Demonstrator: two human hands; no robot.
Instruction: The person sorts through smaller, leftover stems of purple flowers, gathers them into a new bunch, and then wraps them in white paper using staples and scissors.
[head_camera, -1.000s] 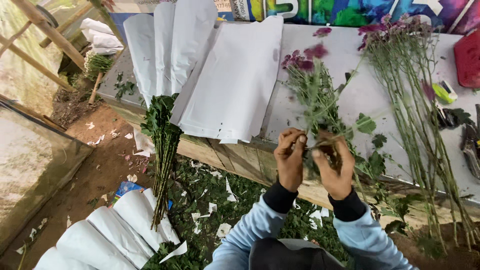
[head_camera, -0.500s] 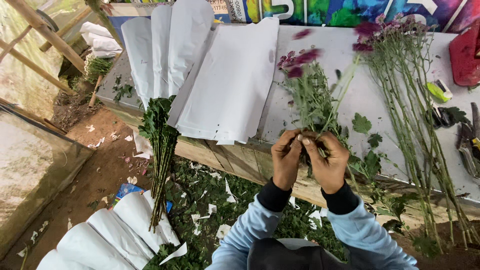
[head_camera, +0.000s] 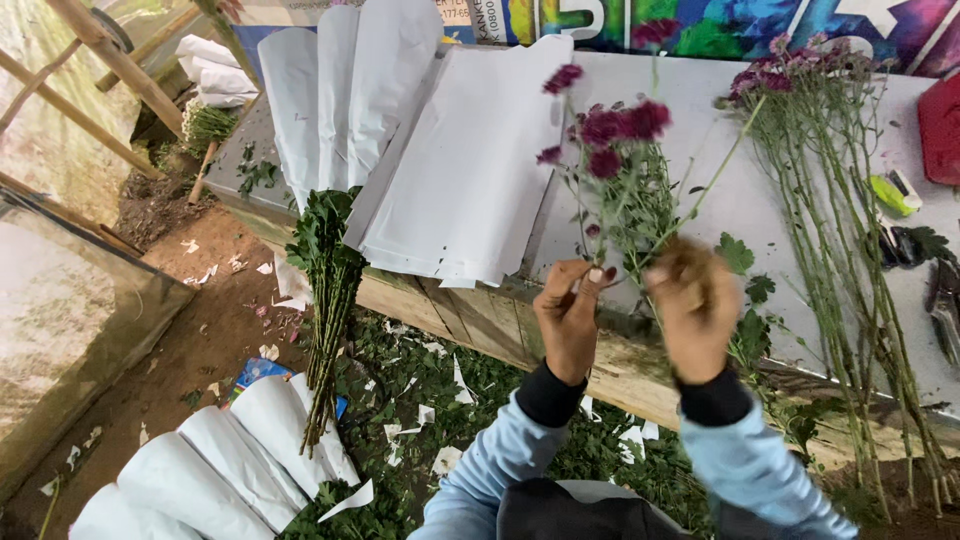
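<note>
Nearest, over the leaf-strewn ground, the left hand (head_camera: 568, 315) pinches the lower stems of a small bunch of purple flowers (head_camera: 612, 150), fingers closed around them just above the table's front edge. The right hand (head_camera: 693, 305) is beside it, blurred with motion; whether it grips the stems or is open I cannot tell. The bunch stands upright over the grey table (head_camera: 720, 200). To do this well, I judge, the stems want holding level and firm. Farther back, white paper sheets (head_camera: 450, 170) overhang the front edge; loose long-stemmed flowers (head_camera: 840, 200) lie toward the right end.
</note>
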